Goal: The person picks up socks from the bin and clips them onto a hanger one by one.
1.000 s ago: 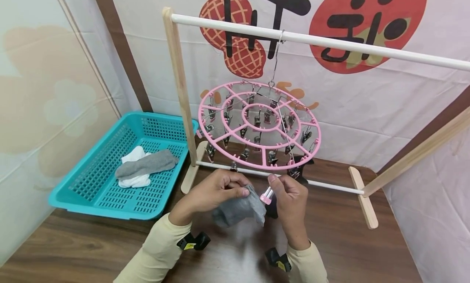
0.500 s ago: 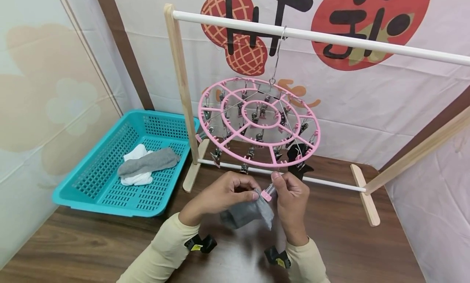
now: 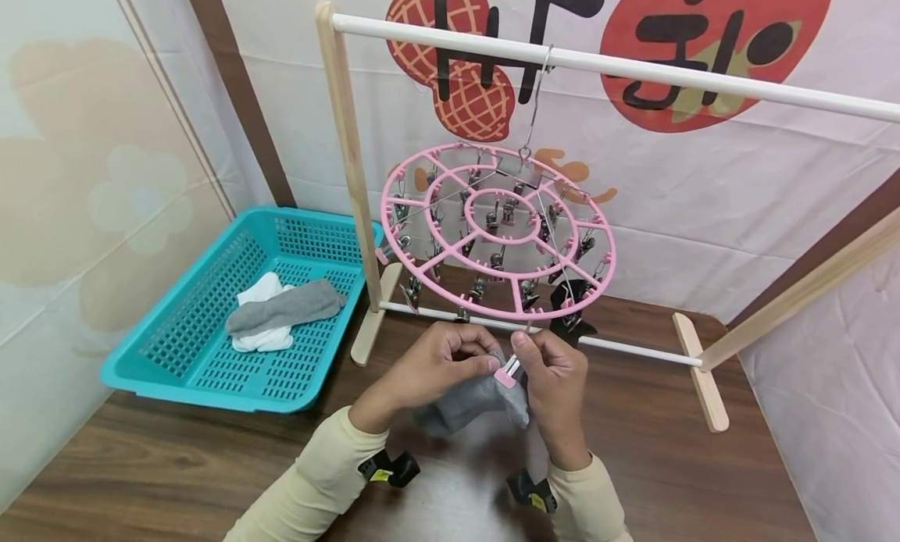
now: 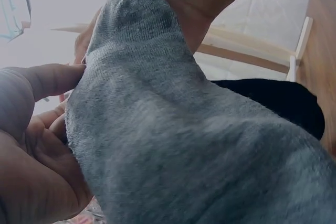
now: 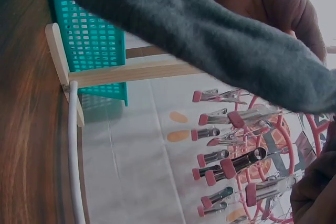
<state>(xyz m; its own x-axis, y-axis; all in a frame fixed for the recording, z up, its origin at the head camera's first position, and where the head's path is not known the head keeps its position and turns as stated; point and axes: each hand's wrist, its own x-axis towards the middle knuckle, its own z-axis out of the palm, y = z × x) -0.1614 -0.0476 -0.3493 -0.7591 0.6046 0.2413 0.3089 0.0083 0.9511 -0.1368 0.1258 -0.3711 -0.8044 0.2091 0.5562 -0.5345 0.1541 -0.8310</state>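
In the head view my left hand [image 3: 436,370] pinches the edge of a grey sock [image 3: 464,405] between thumb and fingers. The sock droops below that hand and fills much of the left wrist view. Just beside it, my right hand [image 3: 558,390] holds a metal clip [image 3: 506,376] with pink tips, which overlap the sock's edge. Above both hands hangs a round pink clip hanger [image 3: 523,316] with several more clips. Something black [image 3: 573,296], like a sock, hangs from its right side. In the right wrist view the grey sock [image 5: 210,35] stretches across the top.
A white rail [image 3: 450,36] on wooden posts [image 3: 344,136] carries the hanger by a metal hook. At left, a turquoise basket [image 3: 190,397] contains another grey sock [image 3: 288,308] lying over a white one [image 3: 263,341]. A lower white bar [image 3: 640,354] runs behind the hands.
My left hand has moved right with the sock, closing the gap to the clip. The clip's pink tips now overlap the sock's edge. The hanger has turned slightly.
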